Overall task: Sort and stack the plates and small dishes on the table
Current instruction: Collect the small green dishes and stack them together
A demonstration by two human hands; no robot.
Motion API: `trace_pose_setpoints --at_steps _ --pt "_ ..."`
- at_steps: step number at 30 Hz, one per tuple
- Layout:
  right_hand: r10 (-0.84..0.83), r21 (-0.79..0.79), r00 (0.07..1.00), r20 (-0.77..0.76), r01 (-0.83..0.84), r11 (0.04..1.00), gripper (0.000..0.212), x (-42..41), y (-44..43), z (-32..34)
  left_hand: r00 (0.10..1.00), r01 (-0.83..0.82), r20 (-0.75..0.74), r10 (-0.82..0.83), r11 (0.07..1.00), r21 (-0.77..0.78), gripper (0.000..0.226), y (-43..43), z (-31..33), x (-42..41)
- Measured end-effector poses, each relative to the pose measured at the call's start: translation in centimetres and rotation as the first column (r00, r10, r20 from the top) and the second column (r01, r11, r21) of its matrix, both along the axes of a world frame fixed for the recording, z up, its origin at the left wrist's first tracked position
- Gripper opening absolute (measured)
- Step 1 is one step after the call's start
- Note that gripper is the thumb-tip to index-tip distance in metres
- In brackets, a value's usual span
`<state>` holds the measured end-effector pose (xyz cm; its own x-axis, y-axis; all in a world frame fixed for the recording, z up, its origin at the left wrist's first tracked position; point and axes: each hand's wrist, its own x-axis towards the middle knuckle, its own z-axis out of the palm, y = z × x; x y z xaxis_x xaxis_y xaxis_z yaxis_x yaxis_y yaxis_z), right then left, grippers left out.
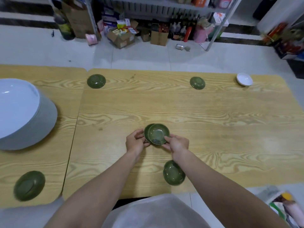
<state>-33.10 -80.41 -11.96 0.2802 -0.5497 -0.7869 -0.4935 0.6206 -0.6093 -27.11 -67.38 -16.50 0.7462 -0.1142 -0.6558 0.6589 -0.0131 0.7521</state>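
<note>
At the table's middle, my right hand [176, 144] pinches the near rim of a small green dish [158, 133], held tilted and overlapping a second green dish [146, 131] that my left hand [136, 141] grips. Another green dish [173, 172] lies upright by my right forearm. Three green dishes lie upside down: at the far left [96, 81], at the far right [197, 82] and at the near left [29, 185]. A small white dish [244, 79] sits at the far right corner. A tall stack of white plates [24, 116] stands at the left.
Two wood-grain tables [213, 120] are pushed together with a seam at the left. Beyond them lies tiled floor, then metal shelving with cardboard boxes [120, 37] and bottles. A printed bag [286, 208] lies on the floor at the near right.
</note>
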Motion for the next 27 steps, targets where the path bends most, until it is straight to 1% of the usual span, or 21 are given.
trace_pose_setpoints --at_steps 4,8,18,21,24,25,27 --pt "0.023 -0.023 1.000 -0.007 -0.023 0.999 0.032 1.0 0.0 -0.7 1.000 -0.005 0.005 0.005 1.000 0.014 0.036 -0.2 -0.2 0.1" --pt "0.049 -0.049 0.998 -0.035 -0.051 0.998 0.028 1.4 0.1 -1.6 1.000 0.000 0.001 0.000 0.999 0.034 0.035 -0.1 -0.5 -0.1" --pt "0.097 -0.066 0.991 -0.095 -0.103 0.992 0.024 1.6 -0.1 -2.4 0.998 0.058 0.017 -0.059 0.996 0.068 0.037 0.5 -0.7 0.1" --pt "0.140 -0.100 0.985 -0.105 -0.151 0.984 0.023 1.4 -0.3 -2.6 0.997 0.077 0.016 -0.078 0.993 0.087 0.039 0.6 -0.6 0.1" --pt "0.252 -0.185 0.959 -0.128 -0.272 0.944 0.024 1.3 -0.6 -2.4 0.997 0.081 0.011 -0.082 0.990 0.116 0.036 1.0 -0.2 0.5" --pt "0.305 -0.235 0.938 -0.163 -0.337 0.912 0.024 1.4 -0.8 -2.1 0.997 0.076 0.023 -0.080 0.988 0.134 0.033 1.2 0.1 0.8" --pt "0.430 -0.342 0.868 -0.250 -0.494 0.799 0.028 1.7 -1.3 -1.1 0.993 0.083 0.071 -0.099 0.977 0.197 0.027 1.6 0.8 1.6"
